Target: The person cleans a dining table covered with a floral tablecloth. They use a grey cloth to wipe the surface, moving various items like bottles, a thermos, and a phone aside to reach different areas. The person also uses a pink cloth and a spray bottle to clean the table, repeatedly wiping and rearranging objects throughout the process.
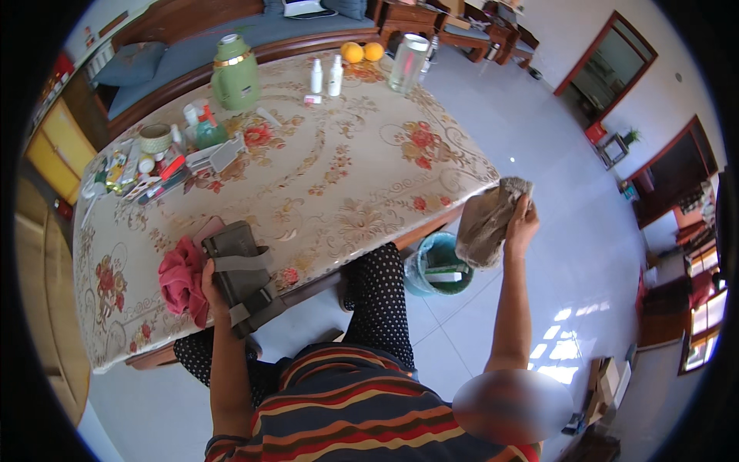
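Note:
My left hand (213, 289) grips the side of a dark grey bag (235, 240) with lighter grey straps, at the table's near edge. Its lower end hangs past the edge toward my lap. A crumpled pink cloth (178, 269) lies just left of that hand. My right hand (523, 225), raised off the table's right corner, pinches a limp, creased grey-brown cloth (483, 228) by its upper right part. The cloth hangs down close to a blue-green lined waste bin (414, 271) on the floor, with a white and green box inside.
A flowered cloth covers the table (339, 223). On it stand a green thermos (235, 83), two small white bottles (335, 77), two oranges (362, 52) and a glass jar (409, 65). Clutter with a teal spray bottle (209, 132) and tape roll (155, 138) lies left. A cushioned bench (169, 77) stands behind.

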A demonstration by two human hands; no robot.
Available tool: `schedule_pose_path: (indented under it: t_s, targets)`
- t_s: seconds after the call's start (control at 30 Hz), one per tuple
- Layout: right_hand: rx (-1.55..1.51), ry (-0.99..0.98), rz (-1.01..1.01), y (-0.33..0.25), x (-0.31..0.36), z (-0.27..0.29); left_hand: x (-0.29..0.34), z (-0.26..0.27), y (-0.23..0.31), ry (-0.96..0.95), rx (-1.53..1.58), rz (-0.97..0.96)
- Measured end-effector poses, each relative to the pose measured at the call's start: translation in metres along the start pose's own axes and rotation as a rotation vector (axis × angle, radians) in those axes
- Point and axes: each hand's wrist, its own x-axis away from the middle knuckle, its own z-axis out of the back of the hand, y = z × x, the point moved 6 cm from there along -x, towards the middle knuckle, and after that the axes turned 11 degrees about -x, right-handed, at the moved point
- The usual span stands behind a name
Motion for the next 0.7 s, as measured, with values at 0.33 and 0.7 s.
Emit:
schedule_pose_path:
  t_s: [0.33,0.7]
  targets:
    - [-0.397,-1.140,0.056,-0.149,0.139,-0.214,0.001,0.010,-0.001,0.103,0.152,0.024]
    - [-0.272,-1.497,1.093,-0.137,0.257,-0.303,0.002,0.008,-0.010,0.132,0.202,0.148]
